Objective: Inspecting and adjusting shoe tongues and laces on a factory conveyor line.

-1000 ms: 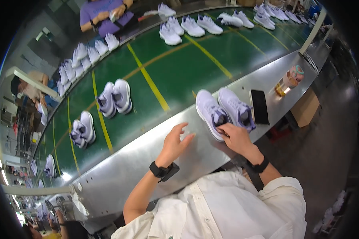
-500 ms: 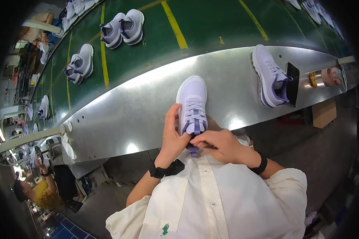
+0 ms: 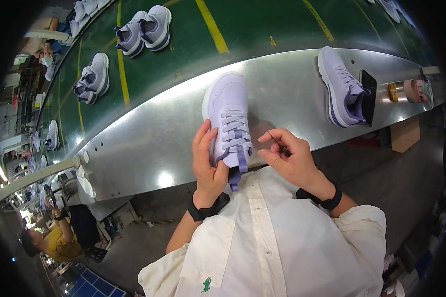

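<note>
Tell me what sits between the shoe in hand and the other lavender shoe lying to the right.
In the head view, only bare metal shelf lies between the held shoe and the other lavender shoe.

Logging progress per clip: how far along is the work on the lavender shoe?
Done: pale lavender laced sneaker sits on the metal bench, laces crossed. In hand: left hand grips its heel; right hand pinches a thin dark thread. Left: the second lavender sneaker lies untouched.

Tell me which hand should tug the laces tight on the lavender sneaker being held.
Right, most likely. The left hand is wrapped around the side of the lavender sneaker, steadying it on the metal ledge. The right hand sits beside the laces, off the shoe, pinching only a thin dark strand.
</note>
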Demonstrator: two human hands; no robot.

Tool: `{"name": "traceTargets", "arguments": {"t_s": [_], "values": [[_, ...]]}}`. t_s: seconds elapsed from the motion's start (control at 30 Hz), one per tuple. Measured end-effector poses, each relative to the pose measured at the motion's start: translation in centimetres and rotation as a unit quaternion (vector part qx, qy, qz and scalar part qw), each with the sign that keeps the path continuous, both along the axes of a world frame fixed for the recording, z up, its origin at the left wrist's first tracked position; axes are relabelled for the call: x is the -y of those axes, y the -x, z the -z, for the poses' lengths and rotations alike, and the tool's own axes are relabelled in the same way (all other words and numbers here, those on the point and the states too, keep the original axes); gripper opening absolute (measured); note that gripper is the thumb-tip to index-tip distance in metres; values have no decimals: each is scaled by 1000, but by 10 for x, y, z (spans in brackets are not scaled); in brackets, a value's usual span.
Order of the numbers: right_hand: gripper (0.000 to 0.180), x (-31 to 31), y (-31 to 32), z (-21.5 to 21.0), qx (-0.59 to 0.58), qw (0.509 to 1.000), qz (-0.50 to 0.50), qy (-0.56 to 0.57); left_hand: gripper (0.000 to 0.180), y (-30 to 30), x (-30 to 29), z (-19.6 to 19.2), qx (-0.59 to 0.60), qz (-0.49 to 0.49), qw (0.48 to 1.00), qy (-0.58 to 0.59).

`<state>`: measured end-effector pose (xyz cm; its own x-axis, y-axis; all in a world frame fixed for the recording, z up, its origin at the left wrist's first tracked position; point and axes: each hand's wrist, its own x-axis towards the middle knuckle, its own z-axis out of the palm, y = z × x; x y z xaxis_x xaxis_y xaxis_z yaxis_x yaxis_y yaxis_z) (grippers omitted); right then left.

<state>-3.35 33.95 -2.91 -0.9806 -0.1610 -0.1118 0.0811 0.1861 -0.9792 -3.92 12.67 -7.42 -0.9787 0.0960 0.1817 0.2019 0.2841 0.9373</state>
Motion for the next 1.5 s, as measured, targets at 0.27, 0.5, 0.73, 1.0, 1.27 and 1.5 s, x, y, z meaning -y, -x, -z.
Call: {"name": "traceTargets", "arguments": {"t_s": [0.27, 0.5, 0.73, 1.0, 1.27, 1.5], "values": [[34, 9, 7, -3, -191, 976, -50, -93, 55, -2, -11, -10, -57, 5, 996, 65], [34, -3, 10, -8, -263, 928, -124, -234, 51, -4, -15, -7, 15, 45, 998, 45], [30, 0, 12, -7, -257, 909, -146, -294, 49, -6, -17, -3, 47, 48, 997, 40], [42, 2, 7, -4, -275, 916, -118, -266, 50, -9, -15, 0, 97, 58, 994, -9], [34, 21, 25, -10, -185, 865, -284, -369, 64, 2, -3, -6, 83, 112, 988, 71], [33, 13, 14, 12, -155, 930, -203, -266, 73, 8, -3, -17, 130, 163, 975, 81]]}}
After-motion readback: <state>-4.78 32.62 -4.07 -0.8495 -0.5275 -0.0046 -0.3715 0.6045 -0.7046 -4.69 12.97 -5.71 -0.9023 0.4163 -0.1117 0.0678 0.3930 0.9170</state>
